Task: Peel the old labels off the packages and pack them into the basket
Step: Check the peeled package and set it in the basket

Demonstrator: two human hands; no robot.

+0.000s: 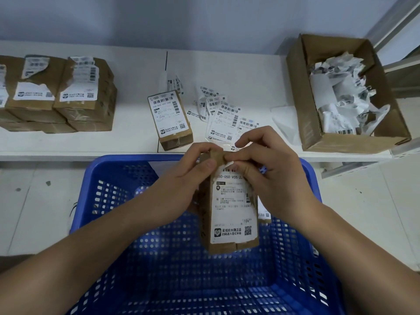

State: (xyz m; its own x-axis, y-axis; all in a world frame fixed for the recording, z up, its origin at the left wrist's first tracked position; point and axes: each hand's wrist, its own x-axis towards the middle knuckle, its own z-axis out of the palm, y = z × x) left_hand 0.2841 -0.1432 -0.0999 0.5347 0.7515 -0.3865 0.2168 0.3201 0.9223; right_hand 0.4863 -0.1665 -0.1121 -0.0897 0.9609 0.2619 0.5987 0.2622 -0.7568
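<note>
Pkg (229, 214) held up over the blue basket (127, 201), long side running toward the person, white label (234, 208) facing the camera. Left hand (191, 176) wraps the pkg's left side near its far end, thumb pressed on the top face, fingers curled round behind. Right hand (270, 169) is at the label's far right corner, thumb & forefinger pinching the lifted edge; that corner is curled up off the cardboard, the rest of the label lies flat, w/ some tearing along its right edge.

Basket sits below the counter (136, 137), its far rim just under the counter's front edge. A bit of another labelled pkg shows inside it, by the held pkg's right side; mostly hidden.

Beyond the basket on the counter: one labelled box (170, 119) just past the rim, loose peeled labels (225, 114) fanned to the right of it, partly behind the right hand. Further right of the basket, an open carton (341, 94) full of crumpled scraps (341, 98). Far left of the basket, a stack (61, 94) of brown pkgs w/ half-torn labels on top.
</note>
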